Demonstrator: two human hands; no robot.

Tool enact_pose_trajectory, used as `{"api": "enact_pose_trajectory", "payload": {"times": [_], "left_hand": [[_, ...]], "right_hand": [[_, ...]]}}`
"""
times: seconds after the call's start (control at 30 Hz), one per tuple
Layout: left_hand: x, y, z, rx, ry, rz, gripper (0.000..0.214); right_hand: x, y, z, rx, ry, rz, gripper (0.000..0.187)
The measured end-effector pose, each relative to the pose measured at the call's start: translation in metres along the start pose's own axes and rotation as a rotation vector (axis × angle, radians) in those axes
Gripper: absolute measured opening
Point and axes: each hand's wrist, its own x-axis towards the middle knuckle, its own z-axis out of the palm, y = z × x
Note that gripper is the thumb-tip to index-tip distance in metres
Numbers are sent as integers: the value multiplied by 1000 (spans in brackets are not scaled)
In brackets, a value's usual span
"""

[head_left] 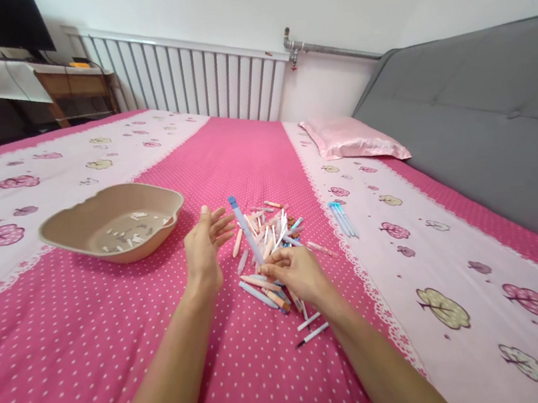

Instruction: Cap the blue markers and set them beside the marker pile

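Note:
A heap of pen parts [269,238], pink, white and blue, lies on the pink dotted bed cover [119,352]. My right hand [297,271] hovers over the near side of the heap, fingers pinched on a blue pen [245,228] that stands tilted upward. Left of the heap, my left hand [207,244] is open with fingers stretched out and nothing in it. A beige plastic basin [58,226] sits further left with several small white pieces in its bottom. Two blue pens [342,219] lie apart to the right of the heap.
A pink pillow [350,139] lies at the head of the bed by a grey padded headboard [480,123]. A white radiator [190,82] lines the far wall. A wooden desk [74,86] stands at the back left. Two loose refills [312,328] lie near my right forearm.

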Motion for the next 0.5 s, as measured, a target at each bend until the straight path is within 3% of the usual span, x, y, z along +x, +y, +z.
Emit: {"api": "enact_pose_trajectory", "payload": {"times": [0.07, 0.17, 0.27, 0.37, 0.5], "left_hand": [[1, -5, -3, 86, 50, 78, 52], [-10, -17, -15, 373, 129, 341, 44], [-36, -31, -33, 741, 63, 529, 39], [-70, -45, -52, 1180, -6, 574, 50], [-102, -57, -68, 1630, -66, 468, 68]], "right_hand": [[4, 4, -4, -51, 28, -33, 13], [10, 10, -13, -74, 74, -70, 17], [17, 15, -28, -82, 134, -73, 20], [24, 18, -45, -188, 260, -118, 20], [31, 24, -60, -286, 392, -116, 23]]}}
